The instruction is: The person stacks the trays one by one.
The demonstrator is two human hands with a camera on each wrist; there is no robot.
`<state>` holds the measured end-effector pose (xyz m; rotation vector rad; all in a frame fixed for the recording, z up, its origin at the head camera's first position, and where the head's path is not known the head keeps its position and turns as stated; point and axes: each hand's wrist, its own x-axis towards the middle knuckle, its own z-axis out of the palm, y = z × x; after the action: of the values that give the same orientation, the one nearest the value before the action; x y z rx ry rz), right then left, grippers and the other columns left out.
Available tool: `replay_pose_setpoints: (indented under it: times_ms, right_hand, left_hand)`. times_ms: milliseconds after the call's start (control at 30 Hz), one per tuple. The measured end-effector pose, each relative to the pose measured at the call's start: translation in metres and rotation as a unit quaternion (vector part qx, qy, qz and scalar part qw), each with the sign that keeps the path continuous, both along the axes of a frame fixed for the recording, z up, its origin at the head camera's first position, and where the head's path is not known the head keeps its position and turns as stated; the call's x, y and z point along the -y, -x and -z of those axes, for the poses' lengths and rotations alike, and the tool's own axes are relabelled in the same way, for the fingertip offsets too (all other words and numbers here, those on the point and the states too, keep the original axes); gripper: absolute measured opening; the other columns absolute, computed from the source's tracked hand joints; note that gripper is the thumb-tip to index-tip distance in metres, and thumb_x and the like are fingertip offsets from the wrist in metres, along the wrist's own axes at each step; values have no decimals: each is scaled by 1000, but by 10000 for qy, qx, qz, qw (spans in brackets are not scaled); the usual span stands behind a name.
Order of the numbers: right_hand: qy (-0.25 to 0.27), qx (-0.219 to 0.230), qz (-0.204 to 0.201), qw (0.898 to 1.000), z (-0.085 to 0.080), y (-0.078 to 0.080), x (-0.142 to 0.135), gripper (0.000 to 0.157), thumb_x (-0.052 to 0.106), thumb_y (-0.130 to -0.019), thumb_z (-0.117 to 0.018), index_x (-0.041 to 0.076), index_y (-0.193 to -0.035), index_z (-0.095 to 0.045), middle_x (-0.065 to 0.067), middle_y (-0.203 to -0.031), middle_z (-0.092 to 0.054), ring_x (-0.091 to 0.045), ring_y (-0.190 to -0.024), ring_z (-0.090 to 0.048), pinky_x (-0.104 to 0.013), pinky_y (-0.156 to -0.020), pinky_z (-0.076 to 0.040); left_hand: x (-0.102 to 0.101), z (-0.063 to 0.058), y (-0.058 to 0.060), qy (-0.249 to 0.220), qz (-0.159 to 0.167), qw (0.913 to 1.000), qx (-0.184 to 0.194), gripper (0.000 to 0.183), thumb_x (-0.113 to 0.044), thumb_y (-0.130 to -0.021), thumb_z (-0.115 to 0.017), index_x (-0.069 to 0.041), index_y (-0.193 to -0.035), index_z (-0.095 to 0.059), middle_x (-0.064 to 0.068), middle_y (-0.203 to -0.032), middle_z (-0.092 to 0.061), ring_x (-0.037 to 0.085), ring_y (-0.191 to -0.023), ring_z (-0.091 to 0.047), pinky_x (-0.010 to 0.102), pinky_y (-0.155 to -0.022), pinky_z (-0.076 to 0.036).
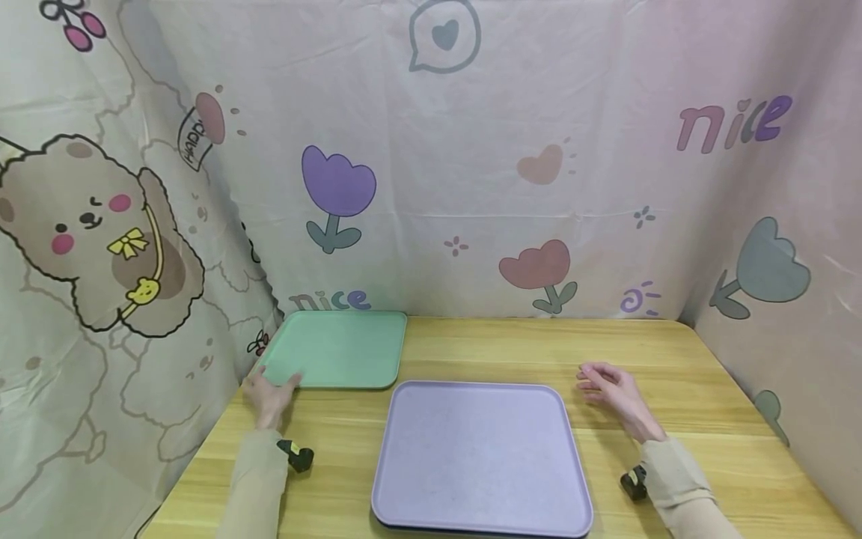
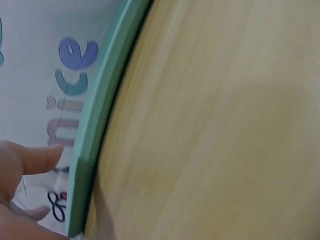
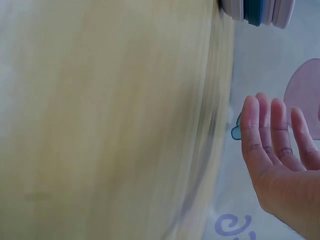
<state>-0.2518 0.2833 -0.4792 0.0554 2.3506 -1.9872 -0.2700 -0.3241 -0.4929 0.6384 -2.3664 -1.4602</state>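
Note:
A mint-green tray [image 1: 337,350] lies flat at the table's back left. At its front left corner is my left hand [image 1: 269,397], thumb and fingers spread around that corner. In the left wrist view the thumb of the left hand [image 2: 22,175] stands apart from the green tray's rim [image 2: 92,125]; whether the lower fingers touch it is hard to tell. A lilac tray [image 1: 481,457] lies at the front middle, on top of a stack whose layered edges [image 3: 257,11] show in the right wrist view. To its right hovers my right hand [image 1: 616,393], fingers loosely bent, holding nothing.
The wooden table [image 1: 491,348] carries both trays. A printed curtain [image 1: 444,165] hangs behind and along both sides, close to the green tray's left edge. Small black wrist devices [image 1: 296,455] sit at the sleeve cuffs.

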Motion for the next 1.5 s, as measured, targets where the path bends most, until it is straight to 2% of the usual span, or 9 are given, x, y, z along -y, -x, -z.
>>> replay_pose_setpoints:
  times_ms: [200, 333, 433, 600, 767, 933, 1033, 1300, 1500]
  right_hand:
    - [-3, 59, -75, 10000, 2, -1, 0, 60, 31, -103, -57, -15, -140, -41, -2, -112, -70, -10, -97, -70, -30, -90, -62]
    - [-86, 35, -207, 9997, 1, -1, -1, 60, 30, -104, -57, -15, -140, -42, -6, -116, -69, -11, -98, -70, -30, -90, -62]
    - [-96, 31, -293, 9995, 1, -1, -1, 59, 29, -104, -56, -15, -140, -41, -7, -117, -69, -12, -99, -71, -30, -91, -61]
    - [-14, 41, -357, 9994, 1, -3, -3, 58, 27, -104, -57, -15, -140, -42, -3, -115, -69, -13, -99, -71, -31, -91, -62]
    - [91, 75, -540, 9985, 3, -4, -6, 55, 27, -104, -56, -13, -139, -43, 3, -112, -70, -13, -99, -72, -30, -90, -62]
    - [71, 81, -655, 9978, 3, -3, -7, 57, 25, -104, -55, -16, -141, -40, 1, -115, -70, -13, -99, -71, -30, -90, -62]
    - [27, 109, -659, 9978, 2, -3, -6, 59, 25, -104, -55, -16, -143, -37, 0, -117, -69, -12, -99, -71, -31, -91, -61]
    - [-24, 110, -707, 9974, -1, -3, -5, 59, 25, -105, -54, -16, -144, -37, 4, -115, -69, -11, -98, -71, -31, -90, -62]
    - [39, 82, -743, 9972, -1, -3, -5, 60, 25, -105, -54, -17, -144, -35, 7, -113, -70, -11, -98, -71, -30, -89, -62]
  left_hand:
    - [11, 2, 4, 268, -132, 9994, 151, 87, -8, -90, -66, 14, -154, -12, 42, -157, 2, 57, -148, -1, 69, -123, -12]
    - [20, -2, 6, 834, 180, 9941, 665, 95, -17, -88, -68, 18, -152, -7, 48, -154, 3, 61, -147, 2, 68, -124, -5]
    - [28, -4, 9, 919, 446, 9889, 1078, 103, -22, -87, -68, 19, -151, 2, 48, -155, 9, 61, -147, 11, 66, -125, 2]
    - [33, -9, 12, 887, 645, 9836, 1430, 111, -28, -86, -70, 16, -152, 7, 45, -157, 3, 59, -148, 7, 65, -126, -6]
    - [27, -9, 13, 1247, 728, 9787, 1461, 113, -35, -84, -73, 20, -151, -2, 46, -156, -6, 59, -147, -5, 64, -126, -11]
    - [15, -7, 10, 1814, 802, 9703, 1385, 104, -45, -77, -80, 20, -143, -32, 47, -142, -36, 59, -131, -38, 65, -114, -36]
    - [9, -6, 9, 1883, 1051, 9689, 1213, 95, -46, -75, -82, 16, -137, -45, 43, -137, -47, 57, -125, -48, 63, -107, -44]
    - [-16, -15, 11, 1781, 1882, 9598, 1077, 74, -41, -96, -61, 16, -139, -43, 41, -138, -49, 55, -125, -51, 62, -106, -46]
    - [-38, -19, 11, 2025, 2124, 9522, 853, 43, -26, -102, -53, 12, -121, -59, 34, -120, -62, 47, -110, -59, 56, -92, -52]
